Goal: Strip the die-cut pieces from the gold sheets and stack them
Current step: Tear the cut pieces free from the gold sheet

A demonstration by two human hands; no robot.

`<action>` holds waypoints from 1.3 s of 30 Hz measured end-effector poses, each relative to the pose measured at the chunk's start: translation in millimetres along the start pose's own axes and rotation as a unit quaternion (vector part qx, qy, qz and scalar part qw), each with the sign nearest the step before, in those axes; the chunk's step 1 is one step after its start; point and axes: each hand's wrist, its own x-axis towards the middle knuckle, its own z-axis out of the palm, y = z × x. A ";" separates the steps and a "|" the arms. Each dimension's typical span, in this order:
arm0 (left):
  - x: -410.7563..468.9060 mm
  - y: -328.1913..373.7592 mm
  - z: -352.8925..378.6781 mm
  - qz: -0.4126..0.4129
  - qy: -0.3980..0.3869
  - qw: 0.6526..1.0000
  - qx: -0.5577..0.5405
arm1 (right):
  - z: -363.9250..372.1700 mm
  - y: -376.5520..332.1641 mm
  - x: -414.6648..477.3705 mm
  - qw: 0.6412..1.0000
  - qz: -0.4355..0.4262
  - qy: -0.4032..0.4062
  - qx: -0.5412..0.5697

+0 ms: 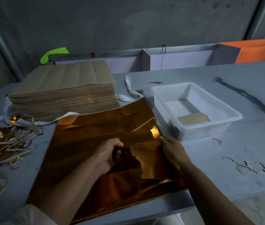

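While creased, the glossy gold sheet (86,143) — both hands grip it.

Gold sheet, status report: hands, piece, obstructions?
Left hand grips gold sheet. Right hand pinches die-cut piece, partly torn free. White tray beside, nothing blocking.

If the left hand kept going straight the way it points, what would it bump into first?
The left hand points forward and right, so likely the gold sheet's raised fold first, then the white tub. Depth is unclear.
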 end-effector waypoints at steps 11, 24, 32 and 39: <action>-1.1 -4.7 0.5 0.057 -0.015 0.996 0.072 | -6.6 -5.4 2.3 0.996 0.063 -0.019 0.054; -3.3 -0.1 2.0 0.012 0.016 0.999 0.025 | -12.4 -6.9 7.7 0.994 0.058 0.011 0.087; -13.8 -1.5 6.3 0.049 -0.010 0.993 0.111 | -11.2 -5.2 8.1 0.994 0.046 0.047 0.089; -18.7 -9.0 9.0 0.126 -0.024 0.969 0.212 | 4.5 1.2 15.2 0.995 0.002 0.098 -0.016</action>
